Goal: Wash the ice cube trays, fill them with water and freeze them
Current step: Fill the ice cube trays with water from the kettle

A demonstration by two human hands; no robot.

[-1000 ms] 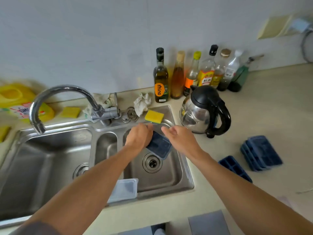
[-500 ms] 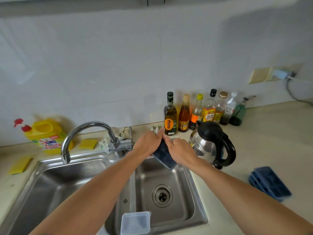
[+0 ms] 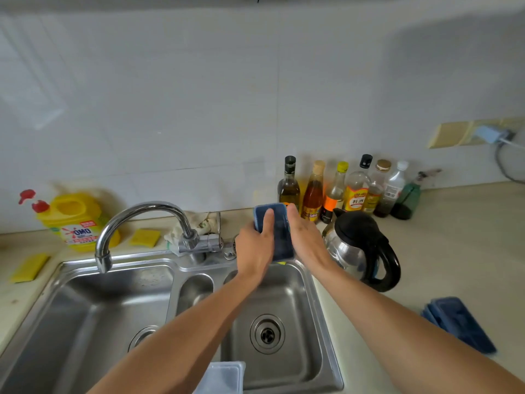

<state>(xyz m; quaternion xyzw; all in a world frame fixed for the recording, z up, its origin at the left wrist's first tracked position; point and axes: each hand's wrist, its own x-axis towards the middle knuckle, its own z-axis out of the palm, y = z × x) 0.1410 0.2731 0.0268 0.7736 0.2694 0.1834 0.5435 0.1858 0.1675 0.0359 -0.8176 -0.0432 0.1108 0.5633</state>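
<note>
Tray (image 3: 279, 231) is standing upright above the sink's (image 3: 119, 261) back rim. Left hand (image 3: 254, 251) is clamping it, thumb across its face. Right hand (image 3: 305, 240) is pressing its side, fingers straight and together. Probably light, bendy and slippery, so gripping the long edges looks best.

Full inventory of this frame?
Blue plastic ice cube tray: one, blue, over right basin.
Stacked blue trays: one stack, blue, counter right.
Stainless double sink: one, silver, centre.
Curved chrome tap: one, silver, left basin.
Steel kettle: one, silver, beside sink.
Condiment bottles: seven, mixed, along wall.
Yellow detergent jug: one, yellow, left wall.
Yellow sponges: two, yellow, left counter.
Clear plastic box: one, clear, sink front.
Left hand: grips tray.
Right hand: flat against tray.
</note>
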